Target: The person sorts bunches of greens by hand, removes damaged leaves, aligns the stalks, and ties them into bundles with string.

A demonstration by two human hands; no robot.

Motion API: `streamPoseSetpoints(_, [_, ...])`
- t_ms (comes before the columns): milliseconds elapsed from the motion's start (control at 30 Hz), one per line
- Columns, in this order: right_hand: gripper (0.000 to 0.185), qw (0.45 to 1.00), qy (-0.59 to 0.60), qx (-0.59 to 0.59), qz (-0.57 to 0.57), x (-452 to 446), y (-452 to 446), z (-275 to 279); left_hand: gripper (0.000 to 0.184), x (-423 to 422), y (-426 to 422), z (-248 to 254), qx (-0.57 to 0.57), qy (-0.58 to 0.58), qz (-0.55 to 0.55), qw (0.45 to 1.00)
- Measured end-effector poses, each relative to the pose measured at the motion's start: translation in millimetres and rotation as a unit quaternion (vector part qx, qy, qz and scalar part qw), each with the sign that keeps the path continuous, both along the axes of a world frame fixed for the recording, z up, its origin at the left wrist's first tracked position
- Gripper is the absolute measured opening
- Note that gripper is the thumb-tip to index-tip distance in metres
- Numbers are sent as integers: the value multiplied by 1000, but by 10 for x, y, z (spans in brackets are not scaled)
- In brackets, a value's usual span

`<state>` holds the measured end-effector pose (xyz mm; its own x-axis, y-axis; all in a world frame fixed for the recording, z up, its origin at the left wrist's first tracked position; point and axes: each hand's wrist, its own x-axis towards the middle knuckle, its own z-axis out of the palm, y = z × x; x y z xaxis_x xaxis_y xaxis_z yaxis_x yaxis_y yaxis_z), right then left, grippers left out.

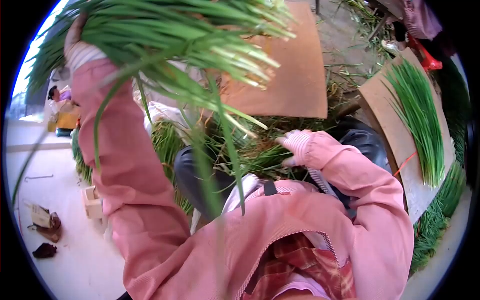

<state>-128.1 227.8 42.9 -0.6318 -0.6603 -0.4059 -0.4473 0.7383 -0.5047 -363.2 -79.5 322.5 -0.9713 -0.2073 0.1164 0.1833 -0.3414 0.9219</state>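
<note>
High on the left, my left hand (75,35) is closed around a large bunch of garlic chives (185,35). The bunch is raised, its pale cut ends pointing right and several loose leaves dangling. Over my lap, my right hand (286,141) has its thumb and fingers apart, beside loose chives and dry trimmings (260,155). What its fingertips touch is partly hidden. Beyond it, a brown board (295,75) lies partly under the raised bunch.
At right, a neat bundle of chives (417,115) rests on another board (385,100), with more greens (440,215) beside it. Another person's pink sleeve (420,20) shows at upper right. A brown bag (50,227) and a small pale box (92,202) are at left.
</note>
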Motion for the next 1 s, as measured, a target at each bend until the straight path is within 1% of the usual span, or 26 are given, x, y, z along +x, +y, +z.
streamPoseSetpoints(67, [55, 996, 28, -53, -60, 58, 303, 47, 35, -405, 161, -296, 41, 33, 2, 999])
streamPoseSetpoints(100, [56, 991, 2, -91, -97, 106, 413, 44, 31, -449, 309, -409, 62, 49, 2, 997])
streamPoseSetpoints(167, [54, 978, -45, -123, -162, 253, 519, -349, 25, -417, 891, -799, 149, 63, 37, 986])
streamPoseSetpoints(200, [52, 972, -101, -129, -167, 289, 572, -383, 24, -292, 1137, -998, 183, 1, 62, 981])
streamPoseSetpoints(233, [49, 965, -175, -110, -163, 310, 604, -592, 26, -177, 1365, -1305, 182, 121, 26, 975])
streamPoseSetpoints(267, [49, 974, -187, -28, -124, 301, 596, -547, 29, -163, 1442, -1567, 212, 73, -72, 972])
streamPoseSetpoints(300, [50, 975, -201, 52, -83, 313, 563, -508, 31, -158, 1522, -1921, 212, 50, -61, 974])
streamPoseSetpoints(333, [48, 982, -166, 18, -88, 357, 566, -534, 32, -181, 1529, -2329, 291, -47, -72, 953])
streamPoseSetpoints(367, [47, 978, -175, -33, -111, 356, 559, -525, 29, -222, 1479, -2803, 279, -89, -52, 955])
streamPoseSetpoints(400, [48, 976, -179, -56, -113, 323, 559, -511, 31, -211, 1376, -3326, 278, -182, -28, 943])
streamPoseSetpoints(433, [48, 973, -183, -78, -115, 272, 559, -488, 33, -185, 1289, -3638, 277, -273, -4, 921])
streamPoseSetpoints(467, [47, 976, -179, -49, -110, 215, 557, -422, 33, -109, 1230, -3631, 283, -285, -14, 916])
streamPoseSetpoints(500, [47, 976, -182, -47, -108, 169, 571, -405, 33, -33, 1175, -3608, 289, -298, -23, 910])
streamPoseSetpoints(533, [47, 978, -181, -60, -87, 153, 562, -401, 30, -74, 1117, -3732, 279, -267, -9, 922])
streamPoseSetpoints(567, [47, 979, -179, -71, -65, 137, 563, -404, 30, -104, 1117, -3710, 276, -276, -7, 921])
streamPoseSetpoints(600, [44, 969, -192, -147, -54, 128, 554, -452, 30, -116, 1150, -3642, 263, -284, 7, 922])
streamPoseSetpoints(633, [38, 936, -253, -225, -94, 148, 567, -430, 30, -120, 1186, -3568, 249, -290, 21, 924])
streamPoseSetpoints(700, [33, 862, -343, -359, -101, 70, 580, -180, 31, -254, 1140, -3611, 254, -273, 12, 928])
streamPoseSetpoints(767, [28, 841, -346, -403, -106, -118, 678, 289, 31, -336, 1104, -3672, 226, -257, -29, 939])
streamPoseSetpoints(800, [27, 858, -260, -412, -160, -215, 710, 520, 32, -215, 1231, -3420, 218, -294, -40, 930])
streamPoseSetpoints(833, [26, 868, -171, -416, -213, -318, 712, 650, 35, -209, 1215, -3386, 216, -327, -94, 915])
streamPoseSetpoints(867, [31, 864, -53, -415, -280, -430, 673, 650, 38, -173, 1267, -3215, 167, -353, -73, 918])
streamPoseSetpoints(900, [37, 846, 65, -407, -339, -564, 643, 638, 41, -127, 1302, -3088, 118, -379, -51, 916])
streamPoseSetpoints(933, [48, 882, 189, -292, -319, -764, 659, 569, 44, -422, 1035, -3408, 88, -385, -138, 908])
streamPoseSetpoints(967, [59, 890, 311, -170, -288, -970, 675, 454, 47, -540, 913, -3418, 52, -423, -136, 894])
streamPoseSetpoints(1000, [67, 908, 301, -101, -274, -1102, 674, 278, 49, -509, 883, -3314, -1, -442, -103, 891])
